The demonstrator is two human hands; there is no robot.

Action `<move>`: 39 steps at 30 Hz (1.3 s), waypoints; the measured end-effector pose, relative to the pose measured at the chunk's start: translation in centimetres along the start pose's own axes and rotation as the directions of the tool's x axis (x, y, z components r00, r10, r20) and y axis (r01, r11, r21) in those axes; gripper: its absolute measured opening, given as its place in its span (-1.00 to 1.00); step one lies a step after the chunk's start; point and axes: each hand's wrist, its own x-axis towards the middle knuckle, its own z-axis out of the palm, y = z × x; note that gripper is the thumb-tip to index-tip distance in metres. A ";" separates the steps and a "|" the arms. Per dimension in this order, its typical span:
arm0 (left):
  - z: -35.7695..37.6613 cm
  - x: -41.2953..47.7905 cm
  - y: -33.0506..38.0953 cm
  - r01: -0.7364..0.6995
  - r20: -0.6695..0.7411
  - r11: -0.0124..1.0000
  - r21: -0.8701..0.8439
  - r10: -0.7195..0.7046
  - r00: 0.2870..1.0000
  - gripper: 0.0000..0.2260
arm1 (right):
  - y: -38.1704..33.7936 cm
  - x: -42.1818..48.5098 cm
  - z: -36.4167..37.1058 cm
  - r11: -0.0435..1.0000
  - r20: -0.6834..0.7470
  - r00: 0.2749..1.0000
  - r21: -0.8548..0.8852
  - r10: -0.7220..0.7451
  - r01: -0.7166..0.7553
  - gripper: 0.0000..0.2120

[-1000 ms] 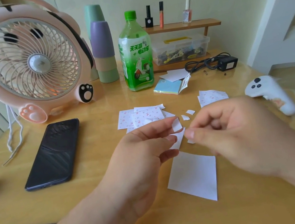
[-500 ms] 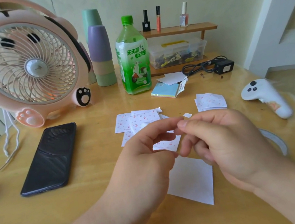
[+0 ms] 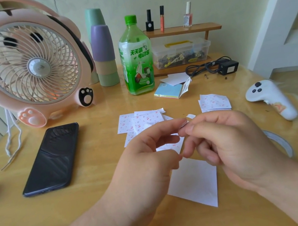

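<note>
Nearest me, a white sheet (image 3: 196, 182) lies flat on the table (image 3: 97, 161). Just above it, left hand (image 3: 148, 158) and right hand (image 3: 229, 144) both pinch one red-printed paper scrap (image 3: 171, 146). More printed pieces (image 3: 141, 121) sit beyond, then a green bottle (image 3: 136, 59).

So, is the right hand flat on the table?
No, the right hand is raised, its fingers pinching a paper scrap with the left hand.
</note>
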 end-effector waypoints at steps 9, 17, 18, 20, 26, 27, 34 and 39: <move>0.1 0.1 -0.1 -0.002 -0.008 1.000 -0.005 0.002 1.000 -0.45 | 0.2 0.1 0.0 1.000 -0.008 1.000 -0.018 -0.007 0.006 -0.83; -0.2 0.7 -0.9 0.113 0.001 0.930 -0.350 -0.120 0.993 -0.59 | 0.3 0.7 -1.2 0.993 0.039 0.995 -0.081 -0.088 0.091 -0.80; -0.3 0.9 -0.9 0.130 -0.021 0.920 -0.369 -0.148 0.989 -0.63 | 0.1 0.9 -1.5 0.992 0.036 0.994 -0.069 -0.102 0.104 -0.80; -0.8 1.2 -0.8 0.140 -0.063 0.942 -0.304 -0.166 0.984 -0.72 | -0.5 1.3 -2.4 0.988 0.021 0.993 -0.104 -0.116 0.118 -0.79; -1.1 0.7 -0.3 0.074 -0.035 0.891 0.449 -0.066 0.997 -0.81 | -0.2 2.7 -4.8 0.658 0.040 0.987 -0.742 -0.155 0.134 -0.72; -1.0 0.6 -0.4 0.066 -0.012 0.851 0.521 -0.071 0.997 -0.80 | 0.1 3.0 -4.9 0.610 0.042 0.991 -0.785 -0.125 0.110 -0.75; -0.5 0.4 -0.5 -0.054 0.118 0.680 0.731 -0.049 0.992 -0.60 | 0.8 3.4 -4.4 0.377 -0.006 0.999 -0.926 -0.034 0.007 -0.84; -0.7 0.5 -0.9 -0.063 0.129 0.686 0.724 -0.045 0.991 -0.57 | 0.0 2.1 -4.0 0.290 0.061 0.997 -0.954 -0.056 0.075 -0.82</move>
